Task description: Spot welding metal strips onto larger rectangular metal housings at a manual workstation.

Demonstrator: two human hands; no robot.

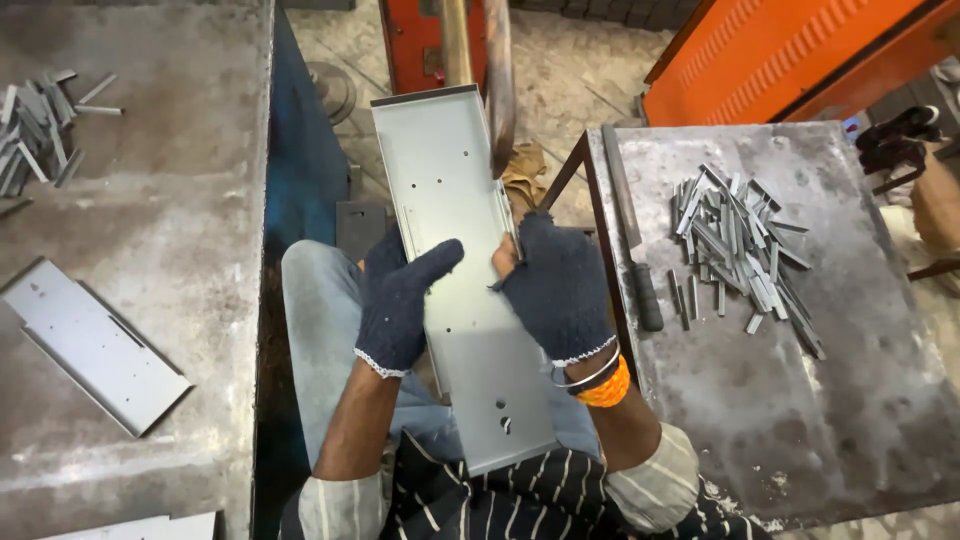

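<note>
Between two metal tables, both gloved hands (480, 290) grip one grey panel (455, 270).

Both gloved hands (400, 300) (555, 285) closed, thumbs inward

My left hand (398, 300) covers part of the left edge of the long grey metal panel (455, 250), and my right hand (555, 290) hides a stretch of its right edge, so I cannot tell how my fingertips sit under it. The panel's near end disappears behind my striped shirt (520, 500). On the left table (180, 200) a pile of small metal strips (35, 135) is cut off by the edge, and the pale sheet (140, 528) at the bottom edge shows only a sliver.
</note>
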